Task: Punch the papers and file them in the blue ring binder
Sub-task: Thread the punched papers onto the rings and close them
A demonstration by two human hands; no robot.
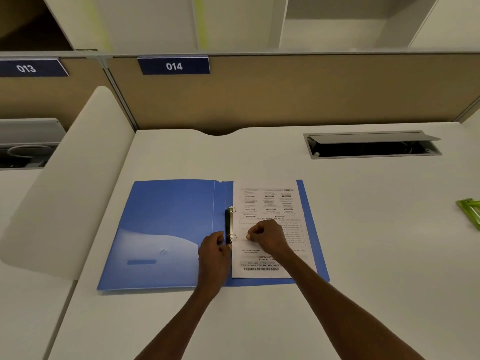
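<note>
The blue ring binder [166,229] lies open flat on the white desk. Its black ring mechanism [229,224] runs along the spine, with two metal rings. Printed papers [267,203] lie on the right cover, their left edge at the rings. My left hand [214,253] rests on the binder beside the near ring, fingertips at the lower end of the mechanism. My right hand [265,236] lies curled on the papers, fingertips pinched close to the near ring. Whether the rings are closed I cannot tell.
A green object [470,211], partly cut off, lies at the desk's right edge. An open cable hatch [371,145] is set into the desk at the back right. A beige partition [259,100] with the label 014 stands behind. A white divider [78,178] borders the left side.
</note>
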